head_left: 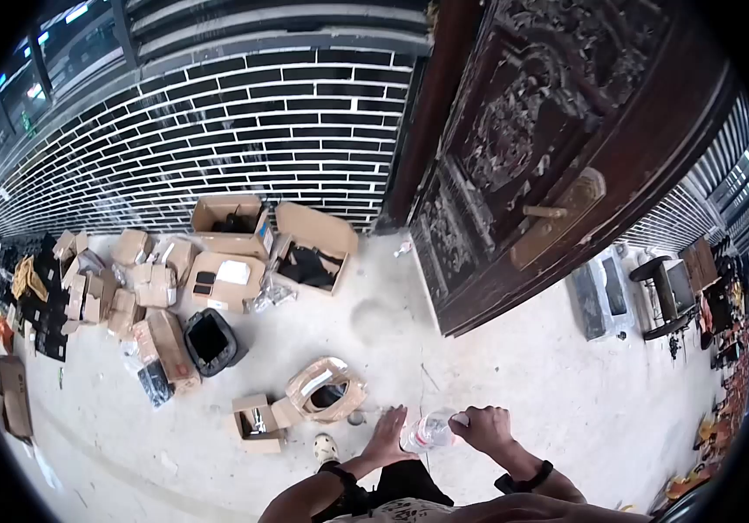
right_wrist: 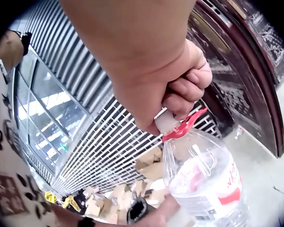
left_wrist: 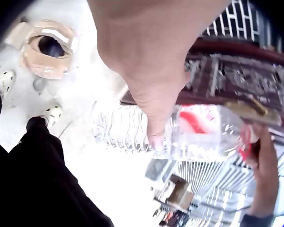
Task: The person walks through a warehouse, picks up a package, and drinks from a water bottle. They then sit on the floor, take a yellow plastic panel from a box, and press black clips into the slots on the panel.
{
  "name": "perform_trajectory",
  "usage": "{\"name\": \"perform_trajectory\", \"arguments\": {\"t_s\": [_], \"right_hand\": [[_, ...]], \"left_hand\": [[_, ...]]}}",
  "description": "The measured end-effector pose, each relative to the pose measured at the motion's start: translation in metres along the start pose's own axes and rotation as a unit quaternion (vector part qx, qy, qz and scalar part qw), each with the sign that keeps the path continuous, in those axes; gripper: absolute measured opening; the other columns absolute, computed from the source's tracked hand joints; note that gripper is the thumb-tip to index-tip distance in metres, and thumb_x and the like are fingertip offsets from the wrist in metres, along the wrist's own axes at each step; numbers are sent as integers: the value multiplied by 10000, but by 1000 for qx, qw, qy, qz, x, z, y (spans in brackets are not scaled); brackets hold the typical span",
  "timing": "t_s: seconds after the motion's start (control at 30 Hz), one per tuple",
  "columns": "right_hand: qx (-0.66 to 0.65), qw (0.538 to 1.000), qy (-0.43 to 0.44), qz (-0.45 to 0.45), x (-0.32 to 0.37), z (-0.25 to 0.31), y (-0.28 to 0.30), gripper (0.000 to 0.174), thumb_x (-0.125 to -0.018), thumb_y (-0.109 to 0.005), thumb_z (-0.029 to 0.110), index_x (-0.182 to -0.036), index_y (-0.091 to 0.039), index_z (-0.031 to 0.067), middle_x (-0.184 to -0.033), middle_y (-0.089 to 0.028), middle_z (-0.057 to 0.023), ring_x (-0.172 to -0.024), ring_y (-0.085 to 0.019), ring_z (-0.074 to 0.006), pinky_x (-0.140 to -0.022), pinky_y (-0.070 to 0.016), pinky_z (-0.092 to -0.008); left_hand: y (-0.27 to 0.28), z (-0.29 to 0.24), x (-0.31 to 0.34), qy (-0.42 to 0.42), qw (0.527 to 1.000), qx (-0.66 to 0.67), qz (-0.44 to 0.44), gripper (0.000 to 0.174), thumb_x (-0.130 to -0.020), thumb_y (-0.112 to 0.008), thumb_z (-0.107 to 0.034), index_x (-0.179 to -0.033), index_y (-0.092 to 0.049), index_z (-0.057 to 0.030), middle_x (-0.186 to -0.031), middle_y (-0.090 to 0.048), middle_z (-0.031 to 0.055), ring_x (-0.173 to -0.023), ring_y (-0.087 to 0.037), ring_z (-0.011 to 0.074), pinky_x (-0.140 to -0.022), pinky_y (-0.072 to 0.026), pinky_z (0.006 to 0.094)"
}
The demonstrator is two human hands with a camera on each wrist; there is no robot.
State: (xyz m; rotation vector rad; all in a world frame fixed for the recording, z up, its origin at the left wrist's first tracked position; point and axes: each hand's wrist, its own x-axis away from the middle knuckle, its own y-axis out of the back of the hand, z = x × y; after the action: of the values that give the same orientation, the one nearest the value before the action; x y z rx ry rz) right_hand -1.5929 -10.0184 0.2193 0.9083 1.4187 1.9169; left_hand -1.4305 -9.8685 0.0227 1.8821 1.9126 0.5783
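Clear bottle [head_left: 431, 433] sits between both hands above the floor [head_left: 523, 375], left hand [head_left: 386, 440] gripping its body, right hand [head_left: 488, 429] its top; uneven squeezing could buckle the thin wall, causing slippage.

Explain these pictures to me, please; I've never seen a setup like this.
There's no machine here, just a person's two bare hands. The wide, round picture comes from a camera worn on the head, looking down. The other two come from cameras on the wrists, close to each hand.

The left hand holds the body of a clear plastic bottle, and the right hand grips its top, beside a red band.

On the pale floor lie cardboard boxes, some open. A carved door stands near them.
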Motion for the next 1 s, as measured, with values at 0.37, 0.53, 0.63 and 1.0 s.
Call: {"name": "perform_trajectory", "arguments": {"t_s": [0.37, 0.53, 0.63, 1.0], "right_hand": [[10, 989, -77, -124, 101, 70, 153, 422, -816, -608, 483, -823, -625, 62, -591, -617, -148, -577, -632, -337, -553, -498, -443], [21, 919, 45, -391, 123, 68, 163, 347, -798, -663, 441, -787, -637, 95, -624, -580, -64, -596, -594, -274, -589, -465, -397], [21, 898, 17, -439, 139, 82, 174, 334, -796, -668, 435, -813, -660, 101, -592, -572, -55, -571, -588, -260, -574, -457, -390], [-61, 877, 75, -470, 195, 129, 190, 289, -767, -658, 241, -957, -509, 82, -594, -563, -96, -594, -594, -306, -562, -465, -426]], "left_hand": [[85, -170, -19, -73, 967, 239, 52, 752, -616, -835, -230, -1239, -471, -18, -1175, -568, 156, -1116, -559, 249, -936, -452, 358], [104, -186, -29, -200, 975, 96, 5, 828, -542, -878, -261, -1228, -476, -26, -1085, -570, 155, -1015, -546, 334, -881, -444, 436], [111, -189, -22, -212, 971, 104, -26, 888, -533, -883, -263, -1260, -436, -18, -1140, -531, 172, -1066, -508, 343, -906, -427, 439], [167, -247, 43, -177, 938, 232, 186, 858, -568, -857, -92, -1285, -399, 22, -1233, -521, 141, -1107, -545, 229, -946, -452, 345]]}}
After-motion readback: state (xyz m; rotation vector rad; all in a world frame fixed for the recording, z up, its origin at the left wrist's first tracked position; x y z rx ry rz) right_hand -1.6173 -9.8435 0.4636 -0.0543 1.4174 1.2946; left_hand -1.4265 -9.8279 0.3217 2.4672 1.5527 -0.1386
